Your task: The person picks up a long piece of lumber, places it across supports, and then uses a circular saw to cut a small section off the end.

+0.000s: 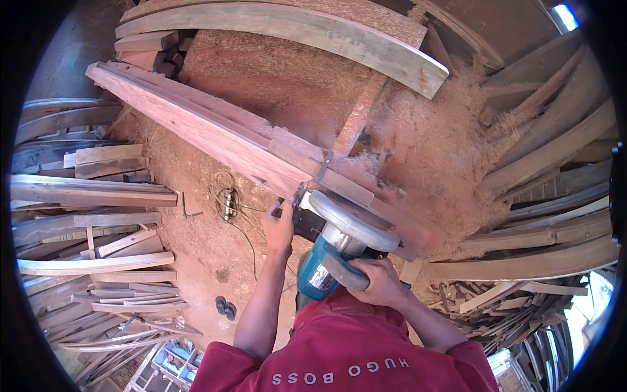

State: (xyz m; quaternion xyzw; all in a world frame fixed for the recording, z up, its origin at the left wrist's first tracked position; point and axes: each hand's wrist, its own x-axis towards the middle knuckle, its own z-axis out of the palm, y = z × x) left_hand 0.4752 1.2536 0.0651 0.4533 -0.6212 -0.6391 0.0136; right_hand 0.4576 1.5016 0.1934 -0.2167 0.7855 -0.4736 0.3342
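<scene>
A teal circular saw (330, 251) with a round grey blade guard rests against the near end of a long reddish wooden plank (215, 134). The plank runs from the upper left down toward me. My right hand (375, 281) is closed around the saw's grey handle. My left hand (279, 225) presses on the saw's left side, right by the plank's near edge; whether its fingers wrap the tool is unclear. The blade itself is hidden under the guard.
Sawdust (418, 150) lies thick over the bench and ground. Stacks of cut boards (91, 222) fill the left side, and curved planks (555, 196) the right. A power cord and a metal part (228, 204) lie on the dirt floor. A pair of dark sandals (226, 307) sits below.
</scene>
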